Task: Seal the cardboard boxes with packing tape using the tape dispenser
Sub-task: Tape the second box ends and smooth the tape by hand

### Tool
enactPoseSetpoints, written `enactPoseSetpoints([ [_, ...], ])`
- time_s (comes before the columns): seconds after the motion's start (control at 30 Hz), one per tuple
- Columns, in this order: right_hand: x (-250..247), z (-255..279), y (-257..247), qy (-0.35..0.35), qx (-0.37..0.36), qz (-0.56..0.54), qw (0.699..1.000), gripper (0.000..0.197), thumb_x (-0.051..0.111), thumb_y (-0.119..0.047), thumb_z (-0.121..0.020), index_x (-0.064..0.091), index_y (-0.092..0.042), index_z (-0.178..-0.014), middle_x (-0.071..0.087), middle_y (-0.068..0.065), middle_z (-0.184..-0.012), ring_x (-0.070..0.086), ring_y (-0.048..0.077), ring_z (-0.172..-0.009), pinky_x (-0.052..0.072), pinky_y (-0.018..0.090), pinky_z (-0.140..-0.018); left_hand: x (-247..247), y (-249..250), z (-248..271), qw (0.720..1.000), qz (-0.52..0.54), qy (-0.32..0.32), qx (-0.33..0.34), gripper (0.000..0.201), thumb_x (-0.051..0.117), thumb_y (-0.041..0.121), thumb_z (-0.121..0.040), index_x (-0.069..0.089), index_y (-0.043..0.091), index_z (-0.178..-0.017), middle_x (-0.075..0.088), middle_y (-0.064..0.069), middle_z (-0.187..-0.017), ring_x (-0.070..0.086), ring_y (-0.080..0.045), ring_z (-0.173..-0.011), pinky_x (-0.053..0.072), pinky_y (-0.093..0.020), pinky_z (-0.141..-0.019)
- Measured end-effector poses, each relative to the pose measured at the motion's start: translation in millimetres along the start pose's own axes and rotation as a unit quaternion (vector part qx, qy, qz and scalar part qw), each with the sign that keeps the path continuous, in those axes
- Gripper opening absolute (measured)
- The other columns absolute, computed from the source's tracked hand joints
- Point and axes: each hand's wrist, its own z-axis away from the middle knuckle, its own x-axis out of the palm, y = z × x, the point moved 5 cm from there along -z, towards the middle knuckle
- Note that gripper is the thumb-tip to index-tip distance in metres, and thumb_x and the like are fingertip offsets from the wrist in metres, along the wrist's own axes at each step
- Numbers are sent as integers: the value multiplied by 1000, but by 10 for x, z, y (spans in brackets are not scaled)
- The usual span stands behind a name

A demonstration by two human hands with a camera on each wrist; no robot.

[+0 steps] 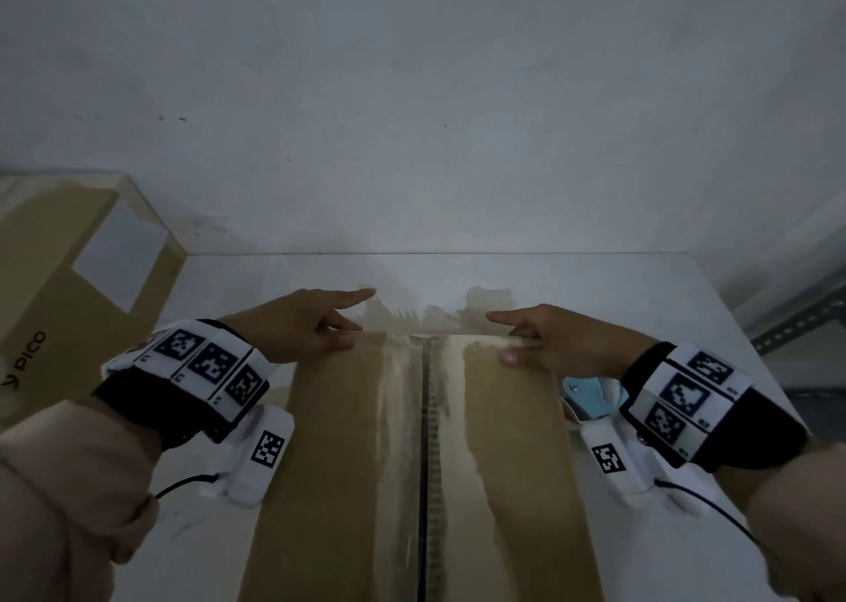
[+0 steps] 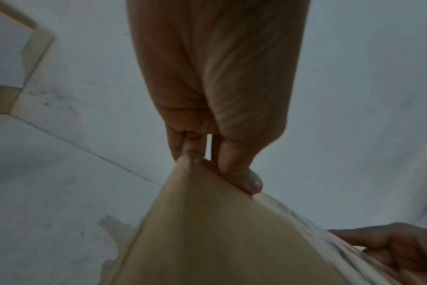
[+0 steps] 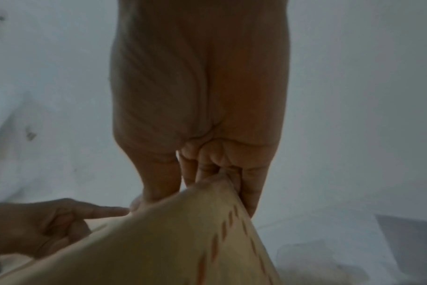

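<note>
A brown cardboard box (image 1: 348, 464) lies on the white table (image 1: 641, 290), its two top flaps meeting in a dark centre seam with old tape marks beside it. My left hand (image 1: 329, 326) grips the box's far left corner, thumb on top and fingers over the far side, index finger stretched out. My right hand (image 1: 526, 338) holds the far right corner the same way. The wrist views show each thumb pressed on the box edge (image 2: 207, 241) (image 3: 171, 241). A blue tape dispenser (image 1: 590, 393) lies on the table beside the box, partly hidden under my right wrist.
A second cardboard box (image 1: 59, 290) with a white label and the print PICO stands at the left. A grey wall rises just behind the table's far edge. A perforated metal rail (image 1: 801, 322) shows beyond the table at the right.
</note>
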Motion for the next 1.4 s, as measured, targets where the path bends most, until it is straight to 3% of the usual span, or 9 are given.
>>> enactPoseSetpoints([
  [0.17,11,-4,100,42,-42,-124,991,74,67,-22,-82,26,-17,-143,34,-1,-148,34,9,-132,27,23,-108,-13,41,22,996,77,34,38,67,60,13,-87,20,43,-131,35,5,-148,49,-11,-124,35,-21,-102],
  [0.37,-34,252,230,245,-37,-62,967,53,73,-26,-76,55,-15,-124,57,-5,-118,48,6,-101,35,17,-84,-15,-143,138,995,-3,61,-74,67,63,41,-80,39,15,-137,54,-6,-131,50,-20,-120,38,-29,-99],
  [0.57,58,209,197,194,-71,-18,978,42,58,-23,-89,50,-17,-130,53,2,-134,49,7,-111,39,24,-97,1,-104,138,997,-62,29,-47,57,55,39,-88,39,20,-139,56,-6,-129,52,-20,-115,39,-29,-98],
  [0.8,104,163,155,103,-32,-2,994,55,47,-25,-95,23,-24,-144,38,4,-145,39,20,-129,30,29,-106,6,-80,194,997,-37,60,-26,62,56,34,-88,29,27,-143,59,-8,-125,53,-22,-115,38,-33,-101],
  [0.9,216,302,66,126,-44,45,990,53,37,-31,-97,15,-25,-145,10,-2,-156,10,18,-142,12,32,-113,3,-24,250,996,-25,80,-28,61,57,34,-88,31,27,-142,56,-4,-132,52,-21,-119,36,-33,-103],
  [0.97,390,426,-14,88,-69,77,991,64,26,-54,-91,7,-27,-146,-15,-9,-152,-16,14,-140,-3,33,-113,45,38,287,995,-44,86,-37,58,54,35,-90,31,26,-142,43,0,-144,41,-21,-130,30,-36,-110],
  [1.07,658,499,-31,27,-90,137,986,109,0,-90,-55,-14,-29,-143,-36,-12,-139,-36,11,-128,-13,38,-110,295,228,315,977,-210,0,-22,63,37,44,-94,12,21,-148,0,0,-158,3,-21,-145,17,-46,-117],
  [1.23,738,374,-29,88,-77,201,973,120,-14,-92,-42,-16,-27,-144,-29,-4,-150,-28,21,-137,-7,45,-113,520,266,331,958,-277,-74,-33,79,23,61,-90,-14,22,-147,-24,3,-154,-19,-18,-143,0,-51,-116],
  [1.4,667,274,-91,123,-57,198,971,111,-5,-89,-53,-13,-26,-145,-21,2,-154,-22,25,-139,-6,42,-113,342,325,247,952,-293,-67,-62,75,23,60,-91,-11,24,-147,-21,6,-155,-14,-16,-144,0,-57,-114],
])
